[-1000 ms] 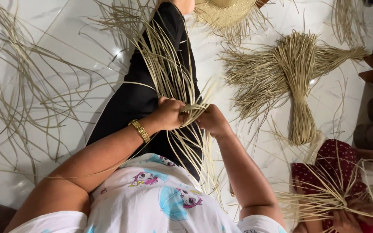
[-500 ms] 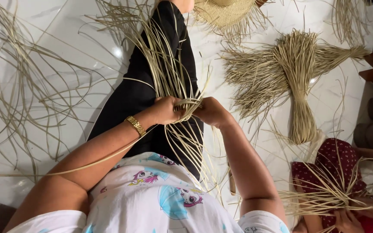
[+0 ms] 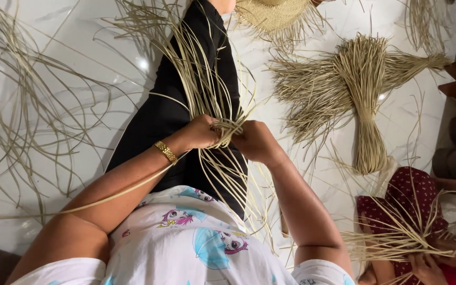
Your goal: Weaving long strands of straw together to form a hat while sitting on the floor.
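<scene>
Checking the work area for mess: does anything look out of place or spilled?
Loose straw strands lie scattered in tangled loops across the white floor at left, unlike the tied bundle at right. Both hands grip the strands on the lap.

You wear a white short-sleeved top (image 3: 186,248) printed with cartoon figures in pink, purple and pale blue (one panel is a blue umbrella-like shape). Black trousers (image 3: 186,100) cover your outstretched leg. A gold link bracelet (image 3: 165,152) circles your left wrist; your forearms and both hands are bare, with no rings visible.
</scene>
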